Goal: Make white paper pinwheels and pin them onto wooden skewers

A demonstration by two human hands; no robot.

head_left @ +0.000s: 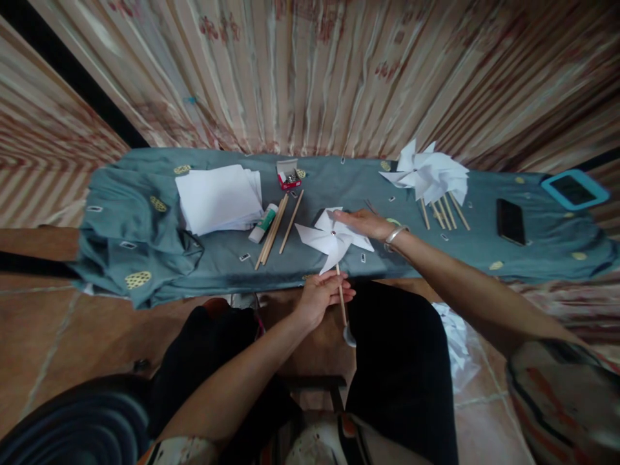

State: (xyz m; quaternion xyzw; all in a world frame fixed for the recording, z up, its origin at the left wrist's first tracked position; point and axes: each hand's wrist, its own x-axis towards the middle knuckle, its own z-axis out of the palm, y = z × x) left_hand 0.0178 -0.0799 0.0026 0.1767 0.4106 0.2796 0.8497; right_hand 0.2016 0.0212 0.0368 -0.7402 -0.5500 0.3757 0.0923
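Observation:
A white paper pinwheel [332, 237] stands on a thin wooden stick [341, 298] above the near edge of the teal-covered table [145, 226]. My left hand [320, 296] grips the stick below the wheel. My right hand [364, 223], with a bracelet at the wrist, touches the wheel's upper right blade with flat fingers.
A stack of white paper sheets [220, 197], a glue stick [264, 223] and loose wooden sticks [277, 227] lie at left. A small red box of pins [289, 175] sits behind. Finished pinwheels [431, 175], a black phone [510, 221] and a blue-framed tablet [575, 188] are at right.

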